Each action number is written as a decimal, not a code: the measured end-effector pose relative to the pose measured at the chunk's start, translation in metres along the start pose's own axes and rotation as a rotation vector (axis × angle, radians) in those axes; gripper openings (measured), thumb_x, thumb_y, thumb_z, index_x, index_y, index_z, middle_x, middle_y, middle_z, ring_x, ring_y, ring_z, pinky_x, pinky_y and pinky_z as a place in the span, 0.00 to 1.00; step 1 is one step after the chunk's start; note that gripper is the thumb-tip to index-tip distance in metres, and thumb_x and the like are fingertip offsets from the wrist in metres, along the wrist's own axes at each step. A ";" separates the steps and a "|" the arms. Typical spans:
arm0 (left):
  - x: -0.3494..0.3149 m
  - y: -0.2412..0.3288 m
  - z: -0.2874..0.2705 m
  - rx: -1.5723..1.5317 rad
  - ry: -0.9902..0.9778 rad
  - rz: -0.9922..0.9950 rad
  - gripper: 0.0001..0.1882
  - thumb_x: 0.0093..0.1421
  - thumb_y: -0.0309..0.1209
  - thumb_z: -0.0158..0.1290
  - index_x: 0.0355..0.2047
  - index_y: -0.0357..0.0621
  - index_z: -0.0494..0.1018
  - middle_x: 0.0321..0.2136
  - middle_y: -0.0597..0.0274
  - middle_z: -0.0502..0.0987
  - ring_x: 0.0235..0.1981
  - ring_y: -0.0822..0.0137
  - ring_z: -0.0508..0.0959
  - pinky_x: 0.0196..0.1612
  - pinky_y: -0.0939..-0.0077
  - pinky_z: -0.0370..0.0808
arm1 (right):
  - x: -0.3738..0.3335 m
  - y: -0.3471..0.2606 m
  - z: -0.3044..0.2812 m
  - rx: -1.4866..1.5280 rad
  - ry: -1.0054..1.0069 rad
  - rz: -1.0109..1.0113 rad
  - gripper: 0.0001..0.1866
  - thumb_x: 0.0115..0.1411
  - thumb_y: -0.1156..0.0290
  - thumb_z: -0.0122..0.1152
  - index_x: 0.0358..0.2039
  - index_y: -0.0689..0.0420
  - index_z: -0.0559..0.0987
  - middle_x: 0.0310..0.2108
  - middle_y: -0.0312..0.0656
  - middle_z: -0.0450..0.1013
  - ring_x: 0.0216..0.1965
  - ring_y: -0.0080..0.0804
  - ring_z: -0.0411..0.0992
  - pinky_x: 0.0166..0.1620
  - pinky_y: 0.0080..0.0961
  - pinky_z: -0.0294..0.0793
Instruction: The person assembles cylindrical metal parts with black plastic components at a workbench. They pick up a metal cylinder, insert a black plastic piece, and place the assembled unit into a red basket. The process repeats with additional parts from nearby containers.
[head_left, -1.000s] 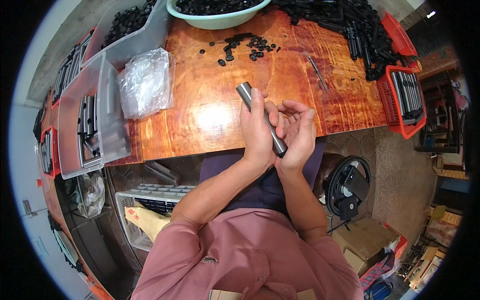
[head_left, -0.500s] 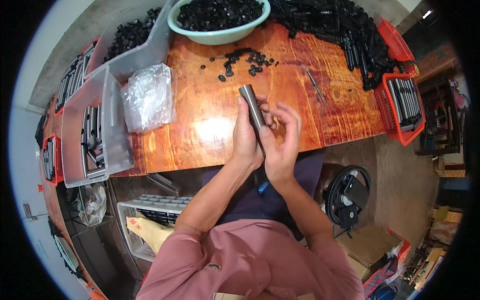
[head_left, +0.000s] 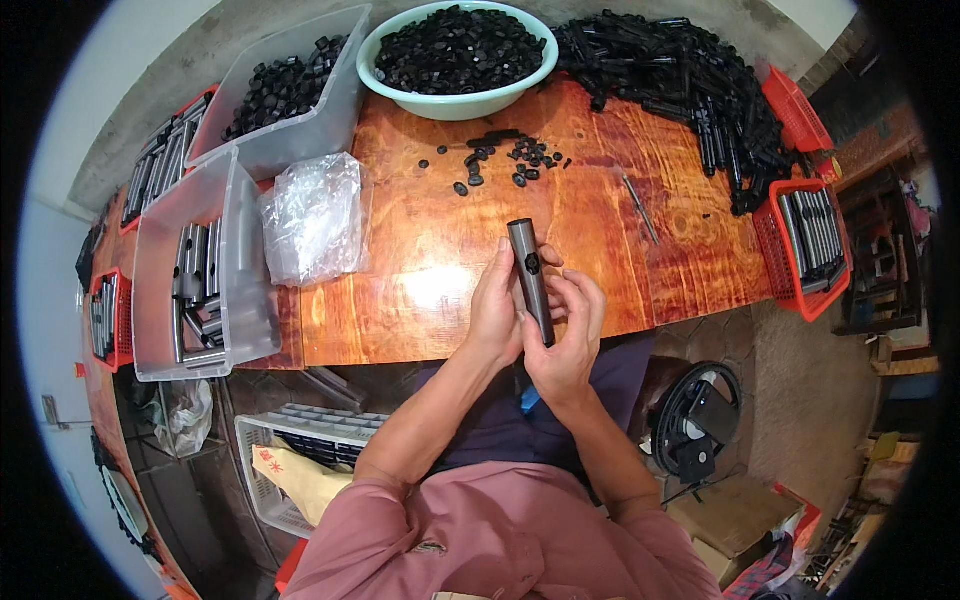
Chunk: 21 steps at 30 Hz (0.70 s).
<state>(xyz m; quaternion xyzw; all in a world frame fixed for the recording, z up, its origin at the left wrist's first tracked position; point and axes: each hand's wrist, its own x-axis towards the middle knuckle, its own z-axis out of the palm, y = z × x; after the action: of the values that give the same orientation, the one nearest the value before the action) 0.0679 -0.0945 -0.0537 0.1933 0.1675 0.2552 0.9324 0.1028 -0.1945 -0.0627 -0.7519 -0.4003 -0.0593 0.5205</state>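
A dark grey metal tube (head_left: pixel 529 278) stands nearly upright over the near edge of the wooden table (head_left: pixel 420 260), with a small black round piece on its side. My left hand (head_left: pixel 495 318) wraps it from the left. My right hand (head_left: pixel 568 335) grips its lower end from the right, fingers curled toward the tube. A scatter of small black caps (head_left: pixel 505 160) lies on the table beyond the tube.
A green bowl (head_left: pixel 458 55) full of black caps stands at the back. A pile of black tubes (head_left: pixel 680 90) and a red basket (head_left: pixel 810 245) of tubes are at the right. Clear bins (head_left: pixel 205 270) and a crumpled plastic bag (head_left: pixel 315 215) sit at the left.
The tube has swung from a slant to nearly upright, and both hands have moved closer together around it.
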 end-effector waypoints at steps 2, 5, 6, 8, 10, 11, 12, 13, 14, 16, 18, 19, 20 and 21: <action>0.002 -0.003 -0.007 -0.024 -0.037 -0.008 0.25 0.76 0.50 0.33 0.56 0.44 0.66 0.37 0.61 0.76 0.36 0.67 0.78 0.38 0.70 0.79 | -0.001 0.003 0.000 0.016 -0.001 0.005 0.31 0.48 0.82 0.69 0.55 0.62 0.72 0.55 0.51 0.66 0.50 0.47 0.72 0.49 0.35 0.76; 0.004 -0.004 -0.010 -0.020 -0.040 -0.009 0.24 0.76 0.49 0.33 0.56 0.43 0.66 0.37 0.61 0.75 0.37 0.68 0.77 0.38 0.71 0.79 | -0.003 0.006 0.001 0.028 -0.013 0.020 0.30 0.48 0.81 0.69 0.54 0.62 0.72 0.54 0.52 0.67 0.51 0.49 0.72 0.51 0.38 0.75; 0.005 -0.005 -0.012 -0.024 -0.035 -0.013 0.25 0.76 0.49 0.33 0.57 0.44 0.66 0.37 0.61 0.75 0.37 0.68 0.77 0.38 0.71 0.79 | -0.004 0.006 0.001 0.030 -0.019 0.025 0.30 0.49 0.81 0.69 0.54 0.62 0.72 0.54 0.52 0.67 0.51 0.50 0.72 0.52 0.40 0.74; 0.007 -0.006 -0.015 -0.031 -0.024 -0.020 0.25 0.76 0.49 0.34 0.57 0.44 0.67 0.36 0.62 0.75 0.37 0.68 0.77 0.37 0.71 0.79 | -0.003 0.008 0.001 -0.022 -0.018 -0.020 0.30 0.49 0.80 0.70 0.54 0.61 0.72 0.52 0.52 0.68 0.51 0.51 0.71 0.53 0.42 0.74; 0.007 -0.004 -0.016 -0.069 -0.043 -0.035 0.24 0.76 0.47 0.35 0.57 0.41 0.67 0.36 0.60 0.76 0.39 0.65 0.77 0.44 0.70 0.77 | -0.003 0.009 0.002 -0.048 -0.017 -0.040 0.29 0.50 0.79 0.70 0.54 0.61 0.72 0.51 0.52 0.69 0.51 0.52 0.71 0.53 0.43 0.73; 0.007 -0.004 -0.017 -0.088 -0.053 -0.042 0.24 0.76 0.47 0.35 0.57 0.40 0.67 0.36 0.60 0.76 0.40 0.64 0.76 0.47 0.69 0.76 | -0.003 0.010 0.003 -0.049 -0.017 -0.039 0.29 0.50 0.79 0.70 0.54 0.61 0.72 0.50 0.52 0.69 0.51 0.52 0.71 0.52 0.43 0.73; 0.008 -0.004 -0.018 -0.085 -0.048 -0.042 0.24 0.76 0.47 0.35 0.57 0.40 0.67 0.36 0.60 0.76 0.40 0.64 0.76 0.47 0.69 0.76 | -0.003 0.010 0.003 -0.051 -0.016 -0.037 0.29 0.50 0.78 0.71 0.54 0.61 0.72 0.50 0.52 0.69 0.50 0.53 0.71 0.52 0.44 0.73; 0.008 -0.004 -0.019 -0.083 -0.044 -0.043 0.24 0.76 0.47 0.35 0.57 0.40 0.67 0.36 0.60 0.76 0.40 0.64 0.76 0.47 0.69 0.76 | -0.003 0.010 0.003 -0.053 -0.019 -0.037 0.29 0.50 0.78 0.71 0.53 0.61 0.72 0.50 0.52 0.69 0.50 0.52 0.72 0.51 0.43 0.74; 0.009 -0.005 -0.019 -0.081 -0.040 -0.043 0.24 0.76 0.47 0.35 0.57 0.41 0.67 0.36 0.60 0.77 0.40 0.64 0.77 0.46 0.69 0.77 | -0.003 0.010 0.003 -0.056 -0.022 -0.038 0.29 0.50 0.78 0.71 0.53 0.61 0.72 0.50 0.52 0.69 0.50 0.52 0.72 0.51 0.42 0.74; 0.009 -0.005 -0.020 -0.083 -0.039 -0.045 0.24 0.76 0.47 0.36 0.56 0.42 0.68 0.36 0.60 0.77 0.40 0.64 0.77 0.46 0.69 0.77 | -0.003 0.010 0.004 -0.054 -0.016 -0.042 0.29 0.50 0.78 0.72 0.53 0.61 0.72 0.49 0.51 0.69 0.48 0.51 0.73 0.49 0.41 0.75; 0.008 -0.004 -0.019 -0.094 -0.043 -0.055 0.24 0.76 0.47 0.35 0.56 0.42 0.68 0.36 0.60 0.77 0.40 0.64 0.77 0.45 0.68 0.78 | -0.002 0.010 0.005 -0.045 0.000 -0.049 0.30 0.49 0.78 0.72 0.53 0.61 0.72 0.49 0.51 0.69 0.46 0.49 0.73 0.47 0.39 0.76; 0.007 -0.003 -0.018 -0.105 -0.047 -0.063 0.24 0.76 0.48 0.35 0.56 0.43 0.67 0.36 0.60 0.77 0.40 0.64 0.77 0.44 0.68 0.78 | -0.003 0.010 0.005 -0.038 -0.001 -0.041 0.30 0.49 0.78 0.72 0.54 0.61 0.72 0.49 0.51 0.69 0.45 0.48 0.73 0.46 0.38 0.76; 0.007 -0.003 -0.017 -0.115 -0.052 -0.072 0.24 0.76 0.48 0.35 0.56 0.43 0.67 0.36 0.60 0.77 0.40 0.64 0.77 0.44 0.67 0.78 | -0.003 0.012 0.005 -0.032 -0.001 -0.032 0.30 0.49 0.78 0.73 0.54 0.61 0.72 0.49 0.51 0.69 0.44 0.47 0.73 0.45 0.37 0.76; 0.007 -0.002 -0.018 -0.119 -0.065 -0.075 0.24 0.76 0.48 0.34 0.56 0.43 0.67 0.36 0.59 0.77 0.41 0.63 0.77 0.44 0.67 0.78 | -0.003 0.013 0.006 -0.026 -0.001 -0.024 0.31 0.49 0.78 0.73 0.54 0.61 0.72 0.48 0.51 0.69 0.43 0.46 0.73 0.44 0.36 0.76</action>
<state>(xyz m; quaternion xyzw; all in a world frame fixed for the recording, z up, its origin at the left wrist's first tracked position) 0.0669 -0.0878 -0.0715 0.1394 0.1289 0.2230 0.9562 0.1071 -0.1933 -0.0761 -0.7537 -0.4088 -0.0704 0.5098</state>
